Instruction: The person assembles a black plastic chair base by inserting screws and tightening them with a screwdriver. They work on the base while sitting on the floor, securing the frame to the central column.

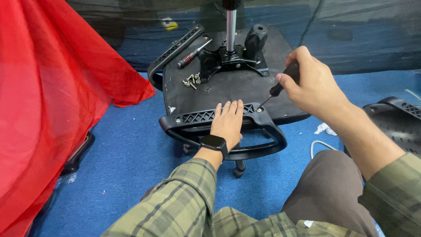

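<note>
The armrest (206,117) is looking like black plastic, smooth with a slight shine. The seat underside (228,90) is showing a matt, rough black cover. The pole (230,30) is shining as polished metal. The small screws (192,80) are looking metallic. The floor (131,158) is wearing blue carpet, and the red cloth (52,87) is thin and half transparent.

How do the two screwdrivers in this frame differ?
The screwdriver in the right hand is gripped, its tip at the near armrest; its handle looks black. The red-and-black screwdriver lies loose on the upturned seat base, untouched, near loose screws. Both have slim metal shafts.
</note>
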